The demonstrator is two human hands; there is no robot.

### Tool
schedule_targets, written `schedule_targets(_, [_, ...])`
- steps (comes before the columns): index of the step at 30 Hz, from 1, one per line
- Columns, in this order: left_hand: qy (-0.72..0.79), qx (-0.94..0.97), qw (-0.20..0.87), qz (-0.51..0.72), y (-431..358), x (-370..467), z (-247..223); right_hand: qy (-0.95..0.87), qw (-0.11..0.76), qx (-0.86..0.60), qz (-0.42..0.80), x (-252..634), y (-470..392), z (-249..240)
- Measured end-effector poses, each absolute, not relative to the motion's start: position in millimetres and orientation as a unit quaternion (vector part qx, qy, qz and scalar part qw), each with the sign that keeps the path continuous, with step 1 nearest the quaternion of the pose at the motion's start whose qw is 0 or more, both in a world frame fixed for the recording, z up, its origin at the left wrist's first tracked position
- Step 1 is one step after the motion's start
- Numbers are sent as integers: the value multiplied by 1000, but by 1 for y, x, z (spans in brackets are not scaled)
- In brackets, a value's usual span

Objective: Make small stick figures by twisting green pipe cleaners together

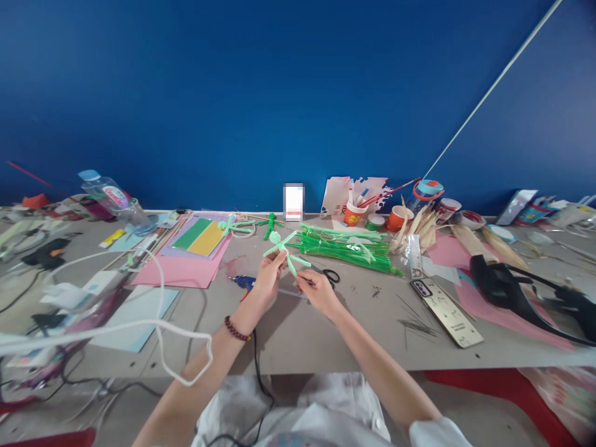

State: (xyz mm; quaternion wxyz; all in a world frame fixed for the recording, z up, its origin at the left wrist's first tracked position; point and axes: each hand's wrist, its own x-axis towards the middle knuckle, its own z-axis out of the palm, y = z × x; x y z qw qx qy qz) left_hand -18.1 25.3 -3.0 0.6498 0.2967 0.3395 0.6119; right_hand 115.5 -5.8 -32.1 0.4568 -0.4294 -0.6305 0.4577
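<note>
Between my hands is a light green pipe-cleaner figure (pixel 276 238) with a round coiled head and spread limbs. My left hand (pixel 270 272) pinches its body from the left. With closed fingers, my right hand (pixel 317 288) grips the lower end of one of its legs. Just behind stands a dark green pipe-cleaner figure (pixel 270 226), and another light green figure (pixel 228 225) lies to the left on coloured sheets. Below my left hand is a blue glue gun (pixel 243 283). Black-handled scissors (pixel 332 277) lie partly hidden beyond my right hand.
Bundled green pipe cleaners (pixel 347 248) lie behind my right hand. A phone (pixel 447 312) and thin dark wires (pixel 416 326) are at the right. Pink paper (pixel 177 271) lies left. A white cable (pixel 161 323) loops over my left forearm. Cups (pixel 354 214) line the back.
</note>
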Motion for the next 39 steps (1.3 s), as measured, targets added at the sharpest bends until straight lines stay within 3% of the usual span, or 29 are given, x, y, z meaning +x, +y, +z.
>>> schedule_targets(9, [360,268,650,614,28,-21,-7,-757,400,-436,276,116,-10,-26])
schedule_targets(15, [364,288,635,617,31,-25,-11,-790,372,-417,251,118,-11,-23])
schedule_targets(22, [388,296,622,613,38,-27,-15,-717,450,-442,298,122,-12,-23])
schedule_targets(28, [396,312,635,585,32,-25,-11,-635,564,-497,176,130,-9,-13])
schedule_targets(39, [403,338,621,581,25,-14,-14,-703,493,-472,199,126,-8,-19])
